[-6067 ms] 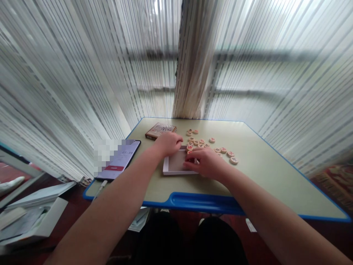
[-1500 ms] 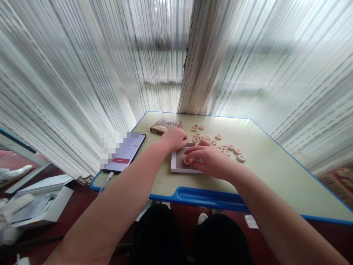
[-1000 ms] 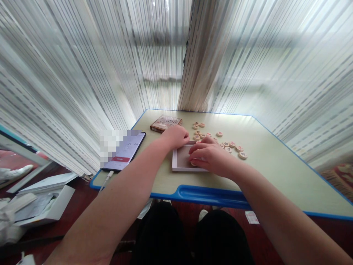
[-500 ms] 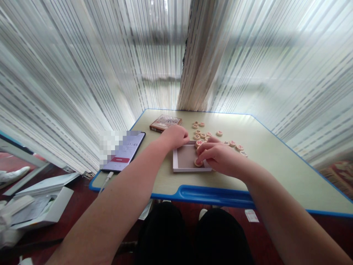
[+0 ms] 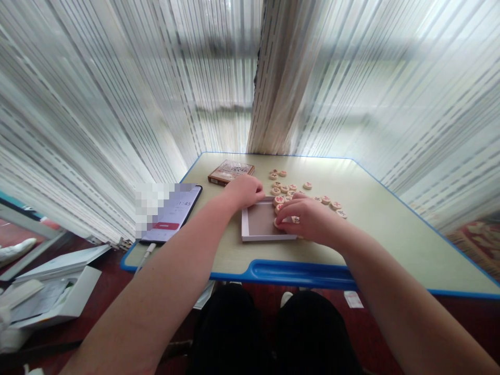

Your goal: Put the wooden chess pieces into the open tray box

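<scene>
A shallow white open box [image 5: 261, 224] with a brownish floor lies near the table's front edge. My left hand [image 5: 247, 190] rests at its back left corner, fingers curled; what they grip, if anything, is hidden. Over the right side of the box is my right hand [image 5: 308, 217], its fingertips closed on a round wooden xiangqi piece [image 5: 275, 224] that is mostly covered. Along that side sit several more pieces, among them a red-marked piece [image 5: 278, 200]. Other loose pieces [image 5: 292, 187] with red or dark characters are scattered on the table behind and to the right.
A flat brown printed box [image 5: 230, 172] lies behind my left hand. To the left, a phone [image 5: 172, 213] with a white cable [image 5: 147, 254] stands on the pale table [image 5: 394, 229], which has a blue rim and a front groove [image 5: 300, 272]. Curtains [image 5: 219, 78] hang behind.
The view has shifted slightly. My right fingertips have moved a little back in the box with the piece beneath them. My left hand stays at the box corner.
</scene>
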`<state>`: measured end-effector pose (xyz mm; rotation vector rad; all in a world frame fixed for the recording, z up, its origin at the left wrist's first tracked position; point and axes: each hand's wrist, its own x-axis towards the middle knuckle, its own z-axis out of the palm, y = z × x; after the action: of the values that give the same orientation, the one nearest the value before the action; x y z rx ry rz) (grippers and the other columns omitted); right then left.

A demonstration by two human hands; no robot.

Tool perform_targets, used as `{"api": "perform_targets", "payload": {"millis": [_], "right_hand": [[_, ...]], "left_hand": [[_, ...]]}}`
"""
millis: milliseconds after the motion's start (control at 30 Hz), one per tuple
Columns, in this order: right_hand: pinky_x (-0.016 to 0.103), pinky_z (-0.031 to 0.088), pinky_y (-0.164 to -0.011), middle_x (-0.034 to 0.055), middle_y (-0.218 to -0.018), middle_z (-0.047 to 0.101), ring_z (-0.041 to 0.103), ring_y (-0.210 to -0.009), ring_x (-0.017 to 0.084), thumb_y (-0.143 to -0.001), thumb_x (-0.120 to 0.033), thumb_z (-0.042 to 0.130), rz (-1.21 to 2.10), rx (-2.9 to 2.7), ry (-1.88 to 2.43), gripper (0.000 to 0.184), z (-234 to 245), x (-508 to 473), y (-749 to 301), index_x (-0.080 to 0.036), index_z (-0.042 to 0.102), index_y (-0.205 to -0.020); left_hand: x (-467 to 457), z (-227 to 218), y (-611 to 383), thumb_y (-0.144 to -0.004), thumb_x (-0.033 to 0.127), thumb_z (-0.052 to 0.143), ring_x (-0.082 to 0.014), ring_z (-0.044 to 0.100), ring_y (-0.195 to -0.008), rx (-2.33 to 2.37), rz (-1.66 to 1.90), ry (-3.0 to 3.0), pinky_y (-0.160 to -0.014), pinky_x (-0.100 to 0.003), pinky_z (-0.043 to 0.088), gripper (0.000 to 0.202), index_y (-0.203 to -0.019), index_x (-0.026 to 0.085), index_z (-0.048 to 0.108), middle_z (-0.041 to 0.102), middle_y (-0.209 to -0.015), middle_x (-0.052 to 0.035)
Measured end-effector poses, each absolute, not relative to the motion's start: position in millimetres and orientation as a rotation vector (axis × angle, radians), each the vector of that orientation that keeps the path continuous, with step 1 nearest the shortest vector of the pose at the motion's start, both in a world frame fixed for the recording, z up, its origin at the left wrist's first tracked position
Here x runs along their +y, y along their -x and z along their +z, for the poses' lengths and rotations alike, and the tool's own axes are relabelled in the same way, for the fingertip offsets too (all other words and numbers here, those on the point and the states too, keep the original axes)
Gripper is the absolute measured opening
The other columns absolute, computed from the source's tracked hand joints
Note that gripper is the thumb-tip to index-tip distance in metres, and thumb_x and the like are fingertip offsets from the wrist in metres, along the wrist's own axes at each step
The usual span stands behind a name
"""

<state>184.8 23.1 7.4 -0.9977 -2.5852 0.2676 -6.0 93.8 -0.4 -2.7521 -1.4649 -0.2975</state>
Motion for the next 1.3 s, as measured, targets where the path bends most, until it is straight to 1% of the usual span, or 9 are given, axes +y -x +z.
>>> {"api": "perform_targets", "payload": {"millis": [200, 333, 533, 733, 900, 1067, 1167, 1233, 1300], "right_hand": [[0.031, 0.043, -0.074, 0.0049, -0.084, 0.072, 0.055, -0.079, 0.019, -0.079, -0.021, 0.062, 0.185, -2.603, 1.037, 0.014, 5, 24, -188, -0.023, 0.076, -0.082], [0.030, 0.043, -0.073, 0.0052, -0.084, 0.068, 0.056, -0.081, 0.019, -0.078, -0.022, 0.064, 0.185, -2.616, 1.064, 0.012, 3, 27, -190, -0.024, 0.076, -0.080], [0.028, 0.043, -0.070, 0.0058, -0.084, 0.063, 0.056, -0.077, 0.017, -0.076, -0.021, 0.064, 0.154, -2.555, 1.166, 0.010, 4, 25, -188, -0.021, 0.074, -0.075], [0.029, 0.044, -0.072, 0.0062, -0.081, 0.063, 0.056, -0.079, 0.018, -0.075, -0.020, 0.063, 0.147, -2.559, 1.178, 0.010, 6, 23, -186, -0.020, 0.072, -0.072], [0.029, 0.044, -0.072, 0.0064, -0.080, 0.062, 0.056, -0.079, 0.018, -0.076, -0.022, 0.062, 0.148, -2.566, 1.166, 0.011, 7, 23, -187, -0.020, 0.072, -0.073], [0.029, 0.042, -0.071, 0.0059, -0.079, 0.062, 0.056, -0.076, 0.017, -0.080, -0.024, 0.057, 0.076, -2.511, 1.128, 0.015, 7, 23, -188, -0.019, 0.071, -0.077], [0.031, 0.042, -0.072, 0.0069, -0.077, 0.063, 0.055, -0.075, 0.018, -0.082, -0.024, 0.053, -0.029, -2.380, 1.240, 0.019, 7, 25, -188, -0.019, 0.070, -0.077], [0.032, 0.042, -0.071, 0.0078, -0.078, 0.063, 0.055, -0.075, 0.019, -0.082, -0.024, 0.052, -0.078, -2.296, 1.358, 0.020, 8, 27, -189, -0.018, 0.070, -0.080], [0.031, 0.042, -0.067, 0.0080, -0.079, 0.065, 0.056, -0.074, 0.019, -0.082, -0.025, 0.051, -0.100, -2.239, 1.464, 0.021, 9, 30, -191, -0.018, 0.071, -0.082]], "left_hand": [[92, 0, 7, -0.081, 0.032, 0.040, -0.0181, 0.058, -0.070, -1.476, -0.298, 2.754, -0.065, -0.028, 0.040, 0.037, -0.078, 0.014, 0.073, 0.071, -0.080, -0.0096], [92, -1, 7, -0.081, 0.032, 0.040, -0.0185, 0.058, -0.070, -1.491, -0.307, 2.759, -0.065, -0.028, 0.040, 0.037, -0.078, 0.014, 0.073, 0.071, -0.079, -0.0098], [92, -1, 7, -0.081, 0.032, 0.041, -0.0191, 0.059, -0.071, -1.487, -0.298, 2.762, -0.065, -0.029, 0.040, 0.037, -0.078, 0.014, 0.073, 0.071, -0.080, -0.0102], [90, 0, 6, -0.081, 0.032, 0.041, -0.0179, 0.058, -0.068, -1.506, -0.300, 2.761, -0.063, -0.028, 0.039, 0.036, -0.077, 0.014, 0.073, 0.071, -0.078, -0.0096], [92, -1, 7, -0.081, 0.033, 0.041, -0.0186, 0.059, -0.071, -1.504, -0.290, 2.759, -0.064, -0.028, 0.040, 0.036, -0.079, 0.014, 0.072, 0.071, -0.080, -0.0097], [90, 0, 6, -0.085, 0.038, 0.038, -0.0198, 0.060, -0.074, -1.462, -0.279, 2.762, -0.065, -0.029, 0.040, 0.042, -0.079, 0.014, 0.072, 0.071, -0.082, -0.0109], [87, 3, 5, -0.087, 0.045, 0.035, -0.0209, 0.060, -0.075, -1.483, -0.288, 2.777, -0.065, -0.029, 0.040, 0.049, -0.077, 0.014, 0.071, 0.070, -0.081, -0.0111], [84, 5, 4, -0.085, 0.052, 0.036, -0.0211, 0.060, -0.077, -1.527, -0.313, 2.822, -0.066, -0.029, 0.041, 0.051, -0.083, 0.014, 0.070, 0.069, -0.082, -0.0099], [82, 6, 4, -0.081, 0.055, 0.041, -0.0208, 0.061, -0.080, -1.569, -0.349, 2.884, -0.067, -0.028, 0.042, 0.051, -0.098, 0.016, 0.068, 0.069, -0.088, -0.0085]]}}
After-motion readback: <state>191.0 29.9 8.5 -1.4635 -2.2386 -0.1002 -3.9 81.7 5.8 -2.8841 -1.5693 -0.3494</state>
